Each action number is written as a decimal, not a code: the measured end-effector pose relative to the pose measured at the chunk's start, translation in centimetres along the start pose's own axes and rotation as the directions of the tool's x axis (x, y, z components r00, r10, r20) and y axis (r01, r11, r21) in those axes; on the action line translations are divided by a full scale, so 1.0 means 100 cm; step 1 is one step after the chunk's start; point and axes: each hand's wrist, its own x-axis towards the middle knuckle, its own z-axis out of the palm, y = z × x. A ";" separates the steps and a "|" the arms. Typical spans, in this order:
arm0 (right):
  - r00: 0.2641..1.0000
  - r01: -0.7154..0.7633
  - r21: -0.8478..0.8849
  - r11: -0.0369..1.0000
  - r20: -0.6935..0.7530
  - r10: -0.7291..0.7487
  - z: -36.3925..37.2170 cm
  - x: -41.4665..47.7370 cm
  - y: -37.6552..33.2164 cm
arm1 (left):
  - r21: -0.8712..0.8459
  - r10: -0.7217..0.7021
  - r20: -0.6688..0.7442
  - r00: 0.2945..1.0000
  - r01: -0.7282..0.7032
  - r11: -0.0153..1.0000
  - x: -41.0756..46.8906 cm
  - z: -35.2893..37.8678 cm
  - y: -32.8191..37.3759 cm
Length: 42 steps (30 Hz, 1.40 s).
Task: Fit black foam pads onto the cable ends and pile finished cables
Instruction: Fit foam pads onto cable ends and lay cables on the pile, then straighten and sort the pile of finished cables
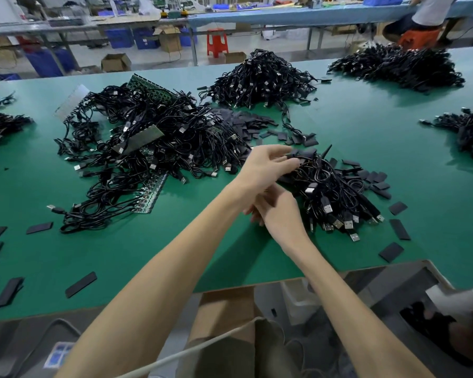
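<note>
Crossing arms, left fingers (286,162) loose on cable pile (335,193), right fingers (256,218) part-hidden, pads (397,208) scattered

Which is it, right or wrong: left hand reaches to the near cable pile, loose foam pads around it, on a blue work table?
Wrong in one point: the work table is green, not blue, as the head view shows. The left hand does reach to the near cable pile, with loose foam pads around it.

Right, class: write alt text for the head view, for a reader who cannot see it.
A person's left hand reaches onto a pile of black cables on a green table, crossing above the right hand; loose foam pads lie around.
</note>
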 end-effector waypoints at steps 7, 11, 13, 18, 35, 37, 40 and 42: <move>1.000 0.003 0.008 1.000 -0.009 -0.003 0.000 -0.002 0.000 | 0.499 0.191 -0.328 0.925 -0.002 0.867 -0.019 -0.063 -0.039; 1.000 0.002 0.008 1.000 0.008 -0.002 0.001 -0.004 -0.001 | 0.725 0.155 -0.569 0.808 0.404 0.557 -0.049 -0.113 -0.077; 1.000 0.006 0.000 1.000 0.012 -0.006 0.001 -0.003 -0.002 | 0.706 0.042 -0.608 0.793 0.516 0.485 -0.064 -0.124 -0.087; 1.000 0.013 -0.026 1.000 0.022 -0.013 0.002 -0.002 -0.001 | 0.804 0.009 -0.496 0.868 0.456 0.381 -0.079 -0.122 -0.093; 0.999 0.007 -0.075 0.997 0.042 -0.004 -0.002 -0.003 0.001 | 0.852 0.133 -0.313 0.940 0.216 0.476 -0.085 -0.142 -0.093; 0.999 0.005 -0.077 0.997 0.041 -0.002 -0.001 -0.003 0.001 | 0.883 0.152 -0.292 0.944 0.204 0.424 -0.086 -0.141 -0.095; 0.999 0.004 -0.075 0.997 0.041 -0.001 -0.001 -0.003 0.001 | 0.922 0.191 -0.251 0.949 0.174 0.347 -0.091 -0.142 -0.097; 0.999 0.004 -0.076 0.997 0.041 -0.001 0.000 -0.003 0.001 | 0.926 0.210 -0.247 0.946 0.166 0.339 -0.095 -0.145 -0.099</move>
